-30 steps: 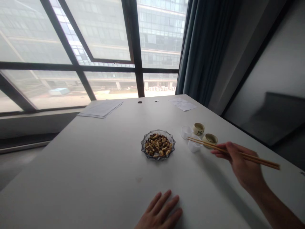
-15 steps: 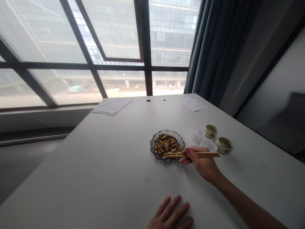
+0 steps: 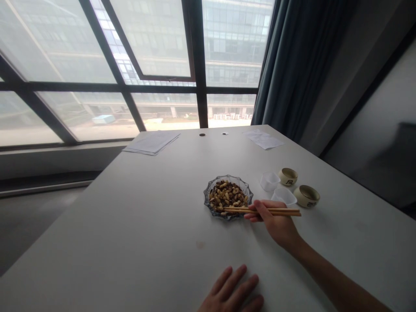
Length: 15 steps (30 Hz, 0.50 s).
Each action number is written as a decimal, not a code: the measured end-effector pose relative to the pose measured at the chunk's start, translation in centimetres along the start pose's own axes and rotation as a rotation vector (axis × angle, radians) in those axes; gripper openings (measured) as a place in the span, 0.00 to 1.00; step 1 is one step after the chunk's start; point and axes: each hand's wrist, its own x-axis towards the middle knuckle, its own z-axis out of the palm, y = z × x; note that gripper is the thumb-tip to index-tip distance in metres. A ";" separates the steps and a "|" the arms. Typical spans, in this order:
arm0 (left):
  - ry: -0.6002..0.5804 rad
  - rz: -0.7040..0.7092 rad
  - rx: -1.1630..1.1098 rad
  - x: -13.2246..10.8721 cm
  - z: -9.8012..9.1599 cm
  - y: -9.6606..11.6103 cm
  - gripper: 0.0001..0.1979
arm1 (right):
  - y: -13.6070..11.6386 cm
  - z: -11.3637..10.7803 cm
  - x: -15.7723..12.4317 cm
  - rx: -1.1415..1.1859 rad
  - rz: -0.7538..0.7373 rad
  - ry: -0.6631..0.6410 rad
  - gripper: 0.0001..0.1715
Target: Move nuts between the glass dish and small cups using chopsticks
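Observation:
A scalloped glass dish (image 3: 208, 200) heaped with mixed brown nuts (image 3: 226, 194) sits on the white table (image 3: 130, 225). My right hand (image 3: 274, 222) grips a pair of wooden chopsticks (image 3: 276, 211) held level, their tips reaching over the near edge of the nuts. Whether the tips pinch a nut is too small to tell. My left hand (image 3: 232, 290) rests flat at the near edge of the view, fingers apart, holding nothing.
To the right of the dish stand several small containers: two clear plastic cups (image 3: 269, 181) and two beige ceramic bowls (image 3: 287, 176). Papers (image 3: 151, 143) and a loose sheet (image 3: 264, 139) lie at the far table edge, before a large window and dark curtain (image 3: 302, 56).
My right hand has moved left and down from beside the cups, bringing the chopstick tips over the dish. The chopsticks now lie level. The view has shifted slightly; my left hand stays flat.

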 end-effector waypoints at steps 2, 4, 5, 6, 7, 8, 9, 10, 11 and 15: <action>0.013 -0.006 -0.004 0.0 0.1 0.0 0.18 | -0.2 -0.3 0.1 0.002 -0.006 0.016 0.33; 0.012 -0.008 -0.015 0.0 0.1 0.0 0.18 | -0.5 -0.9 0.2 0.005 -0.027 0.030 0.31; 0.009 -0.009 -0.021 0.0 0.1 0.0 0.18 | -0.8 -1.2 0.2 0.008 -0.040 0.041 0.30; 0.008 -0.008 -0.025 0.0 0.0 0.0 0.18 | -1.1 -1.6 0.3 0.014 -0.052 0.055 0.30; 0.006 -0.008 -0.030 0.0 0.0 0.0 0.18 | -1.4 -2.0 0.3 0.023 -0.060 0.071 0.29; 0.003 -0.008 -0.036 0.0 0.0 0.0 0.18 | -1.8 -2.4 0.4 0.035 -0.064 0.088 0.29; 0.004 -0.009 -0.042 0.0 0.0 0.0 0.18 | -2.2 -2.9 0.4 0.048 -0.066 0.105 0.29; 0.004 -0.010 -0.047 0.0 -0.1 0.0 0.19 | -2.6 -3.5 0.3 0.064 -0.068 0.127 0.29; 0.002 -0.010 -0.053 0.0 -0.1 0.0 0.19 | -3.1 -4.2 0.2 0.081 -0.070 0.149 0.29; -0.006 -0.011 -0.061 0.0 -0.1 0.0 0.20 | -4.3 -8.2 -0.6 0.133 -0.120 0.286 0.25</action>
